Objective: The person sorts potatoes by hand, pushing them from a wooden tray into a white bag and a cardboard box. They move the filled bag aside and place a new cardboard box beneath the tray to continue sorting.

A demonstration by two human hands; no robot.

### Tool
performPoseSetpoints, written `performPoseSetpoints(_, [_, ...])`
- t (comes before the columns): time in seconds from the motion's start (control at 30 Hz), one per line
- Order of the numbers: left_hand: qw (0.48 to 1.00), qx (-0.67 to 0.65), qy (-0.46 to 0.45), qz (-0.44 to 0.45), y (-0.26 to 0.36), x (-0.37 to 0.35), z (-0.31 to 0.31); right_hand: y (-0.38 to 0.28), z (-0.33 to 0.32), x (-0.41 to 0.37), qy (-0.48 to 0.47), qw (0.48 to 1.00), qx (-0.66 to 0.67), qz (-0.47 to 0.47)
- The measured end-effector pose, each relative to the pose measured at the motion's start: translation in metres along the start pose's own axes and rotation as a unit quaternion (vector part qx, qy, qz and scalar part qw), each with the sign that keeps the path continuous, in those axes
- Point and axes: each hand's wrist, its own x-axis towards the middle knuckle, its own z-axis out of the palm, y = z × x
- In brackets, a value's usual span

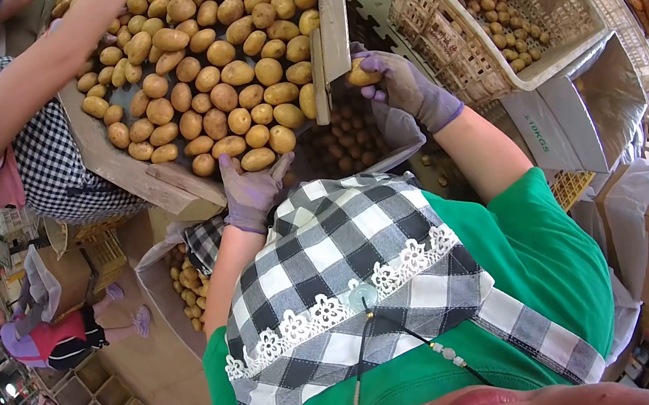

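Many yellow-brown potatoes (225, 97) lie across a sorting table with a wooden rim (159, 187). My left hand (250, 191), in a purple-grey glove, is at the near edge of the table, its fingers apart beside the closest potatoes. My right hand (409, 90), gloved the same way, is closed around a single potato (361, 73) just right of a wooden board (326, 18). Below that hand, a lined container of smaller potatoes (346, 139) sits partly in shadow.
A white plastic crate (571, 32) with small potatoes stands at upper right, above a cardboard box (556, 125). A co-worker's arm (56, 63) reaches over the table from the left. Another box of potatoes (162, 285) is at lower left. A person (46, 335) stands farther back.
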Motion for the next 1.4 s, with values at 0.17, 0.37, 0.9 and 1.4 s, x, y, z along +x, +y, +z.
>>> performPoseSetpoints(0.17, [1.0, 0.008, 0.014, -0.014, 0.001, -0.002, 0.006, -0.048, 0.016, -0.025, 0.042, 0.981, -0.118, -0.146])
performPoseSetpoints(0.37, [0.995, -0.047, 0.087, -0.034, -0.009, 0.0, 0.005, -0.051, 0.102, 0.057, -0.109, 0.834, -0.418, -0.343])
performPoseSetpoints(0.9, [0.996, 0.05, 0.076, 0.021, -0.042, -0.03, 0.002, 0.011, 0.138, 0.057, -0.321, 0.406, -0.816, -0.256])
performPoseSetpoints(1.4, [0.998, 0.003, 0.048, 0.026, -0.042, -0.015, -0.025, 0.037, 0.209, 0.017, -0.317, 0.492, -0.794, -0.163])
